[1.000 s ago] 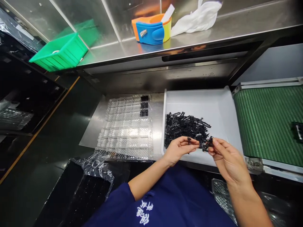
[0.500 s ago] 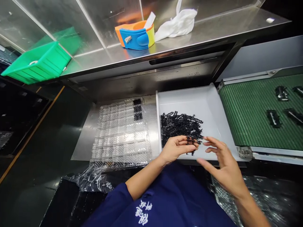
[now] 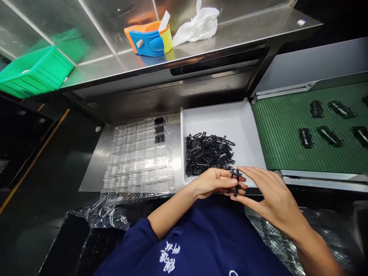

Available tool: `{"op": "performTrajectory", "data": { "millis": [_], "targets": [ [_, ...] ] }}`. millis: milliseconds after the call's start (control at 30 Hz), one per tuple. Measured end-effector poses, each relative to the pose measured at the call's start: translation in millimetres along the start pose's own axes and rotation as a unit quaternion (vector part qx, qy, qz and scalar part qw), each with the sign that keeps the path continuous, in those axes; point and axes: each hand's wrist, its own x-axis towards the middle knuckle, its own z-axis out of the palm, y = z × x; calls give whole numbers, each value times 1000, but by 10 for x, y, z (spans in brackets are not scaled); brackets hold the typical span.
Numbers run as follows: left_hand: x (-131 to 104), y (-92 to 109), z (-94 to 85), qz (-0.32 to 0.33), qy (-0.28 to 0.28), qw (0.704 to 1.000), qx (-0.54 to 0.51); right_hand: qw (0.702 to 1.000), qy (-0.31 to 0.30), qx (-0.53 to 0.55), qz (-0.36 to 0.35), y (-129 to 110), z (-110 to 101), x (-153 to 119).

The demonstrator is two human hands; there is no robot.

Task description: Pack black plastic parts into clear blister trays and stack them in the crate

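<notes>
My left hand (image 3: 214, 183) pinches small black plastic parts (image 3: 236, 180) over the front edge of a white tray (image 3: 214, 119). My right hand (image 3: 266, 191) meets them from the right, its thumb and fingertips at the top and bottom ends of the parts. How many parts are held I cannot tell. Behind my hands, a heap of black parts (image 3: 208, 151) lies in the tray's left half. To the left sits a clear compartmented tray (image 3: 138, 157), with black parts in several cells at its back right corner.
A green conveyor belt (image 3: 276, 130) at the right carries several black pieces (image 3: 306, 137). On the steel shelf (image 3: 238, 36) stand a green bin (image 3: 37, 74), an orange and blue holder (image 3: 151, 40) and a white cloth (image 3: 198, 27). Clear plastic film (image 3: 112, 216) hangs at the front left.
My right hand has closed in on the black parts in my left hand and now touches them. The whole view has shifted, and more pieces show on the belt.
</notes>
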Motion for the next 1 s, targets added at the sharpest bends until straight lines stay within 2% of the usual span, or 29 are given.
{"op": "performTrajectory", "data": {
  "millis": [133,200,267,333,400,433,500,567,633,667,733,800,900,1000],
  "targets": [
    [169,-30,125,7,17,1000,-18,1000,-1,2,-5,170,-82,-59],
    [262,-81,194,12,28,999,-34,998,-36,41,8,342,-144,-67],
    [346,-136,267,20,38,997,-57,994,-57,62,75,619,-241,-38],
    [417,-183,339,39,53,994,-87,979,-21,-7,202,979,-362,29],
    [474,-212,402,63,65,990,-107,946,31,-108,304,1337,-478,113],
    [497,-217,425,77,71,988,-112,935,38,-135,325,1479,-528,151],
    [528,-204,442,103,85,985,-114,938,15,-128,322,1627,-607,205],
    [531,-158,407,125,106,981,-109,947,-10,-98,306,1558,-663,222],
    [499,-79,319,127,116,981,-94,960,-40,-27,275,1299,-704,214],
    [470,-33,261,115,108,984,-81,965,-77,32,249,1125,-720,211],
    [391,62,140,68,61,995,-47,956,-161,151,192,756,-737,224],
    [300,141,39,15,1,1000,-13,943,-200,201,174,436,-716,267],
    [183,200,-48,-19,-49,999,7,952,-146,158,219,136,-607,348],
    [108,181,-92,-32,-68,997,-12,953,-103,134,250,-8,-454,380]
  ]
}}
